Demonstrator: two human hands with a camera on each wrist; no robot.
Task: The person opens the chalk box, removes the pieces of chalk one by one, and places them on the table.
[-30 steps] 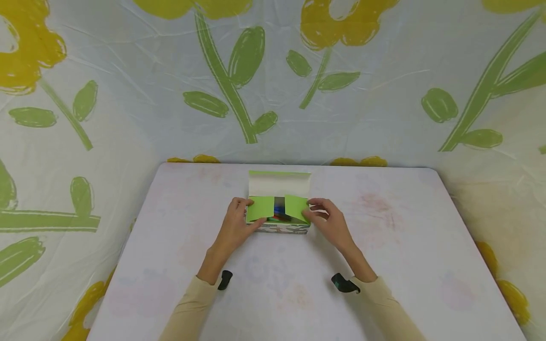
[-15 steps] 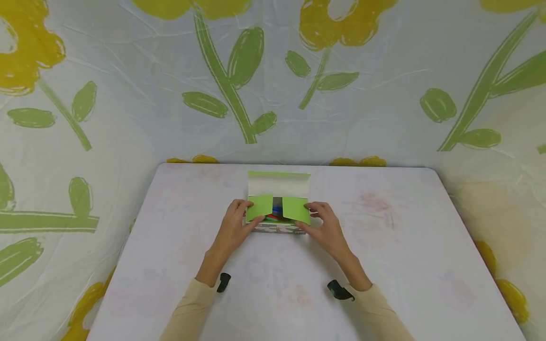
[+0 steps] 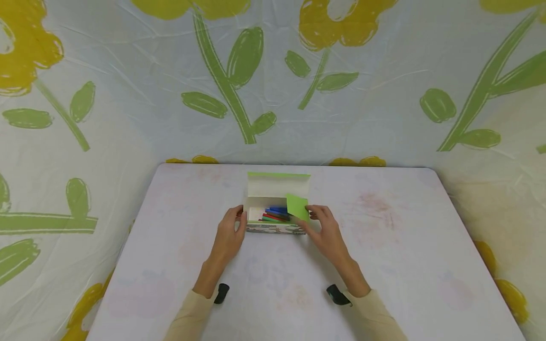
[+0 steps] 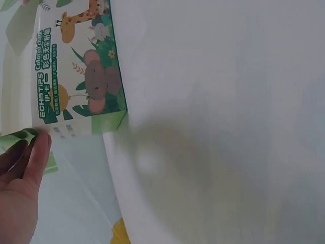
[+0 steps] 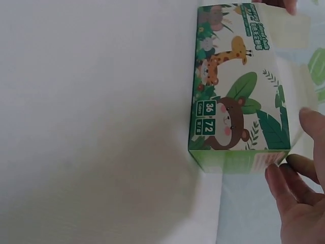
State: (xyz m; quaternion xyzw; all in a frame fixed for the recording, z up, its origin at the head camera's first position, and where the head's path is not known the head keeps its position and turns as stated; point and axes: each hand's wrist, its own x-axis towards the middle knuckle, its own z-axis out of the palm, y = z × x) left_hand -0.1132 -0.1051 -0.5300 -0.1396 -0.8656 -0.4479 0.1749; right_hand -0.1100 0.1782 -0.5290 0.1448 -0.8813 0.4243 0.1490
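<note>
A small printed cardboard box (image 3: 275, 228) stands at the table's middle, its lid (image 3: 278, 184) raised at the back. Several slim coloured sticks, perhaps pens, (image 3: 276, 215) lie inside, blue, red, green and dark. My left hand (image 3: 228, 237) holds the box's left end, thumb at the corner; the green left flap (image 4: 51, 163) is folded outward by the fingers. At the other end my right hand (image 3: 328, 232) has its thumb near the front edge and its fingers curled at the end wall. The green right flap (image 3: 297, 206) still covers that side of the opening.
The pale table (image 3: 273, 293) spreads around the box on every side. Behind it hangs a white cloth (image 3: 367, 118) printed with yellow flowers and green leaves. Dark straps (image 3: 338, 294) sit at both wrists.
The left flap has swung outward off the opening, baring the sticks inside. My left hand shifted slightly left and toward me. My right hand moved in around the box's right end.
</note>
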